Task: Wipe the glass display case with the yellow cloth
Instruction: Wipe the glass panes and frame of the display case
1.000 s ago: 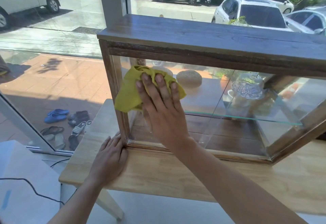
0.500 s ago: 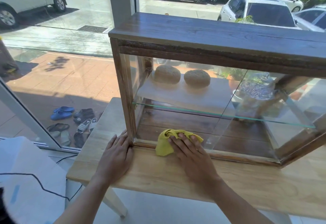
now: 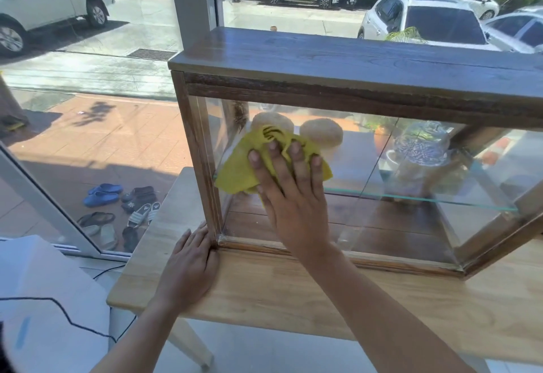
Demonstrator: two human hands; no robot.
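A wood-framed glass display case point(image 3: 352, 79) stands on a light wooden table point(image 3: 293, 293). My right hand point(image 3: 291, 193) presses the yellow cloth point(image 3: 238, 167) flat against the front glass pane, at mid height near the case's left post, fingers straight and spread. My left hand point(image 3: 191, 267) lies flat on the tabletop with its fingertips touching the case's bottom left corner. Inside the case, two round buns point(image 3: 323, 134) sit on a glass shelf, one partly hidden by the cloth.
A clear glass jar point(image 3: 420, 146) stands inside the case to the right. Behind the table is a large window onto a street with parked cars. Sandals point(image 3: 117, 211) lie outside on the paving. A black cable point(image 3: 58, 311) crosses a white surface at lower left.
My right hand swept the cloth down the glass to the bottom rail, then back up to mid height. My left hand stayed at the case's corner.
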